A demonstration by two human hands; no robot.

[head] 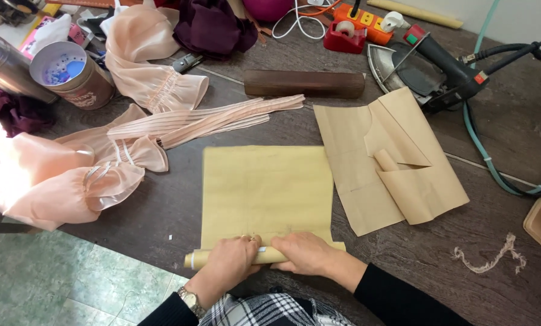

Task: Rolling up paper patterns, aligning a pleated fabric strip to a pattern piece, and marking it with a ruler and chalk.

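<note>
A sheet of yellowish brown paper [264,190] lies flat on the dark wooden table [180,199], its near end wound into a roll [270,256] at the table's front edge. My left hand [233,259] rests on top of the roll, fingers curled over it. My right hand [303,252] presses on the roll beside it, at the right. A wristwatch shows on my left wrist. Both sleeves are black.
Cut brown paper pattern pieces [391,163] lie right of the sheet. A dark wooden cylinder [303,83] and pleated peach fabric [131,139] lie behind it. An iron [430,69] with hose sits back right, a tin can [71,72] back left, a frayed string [491,256] near right.
</note>
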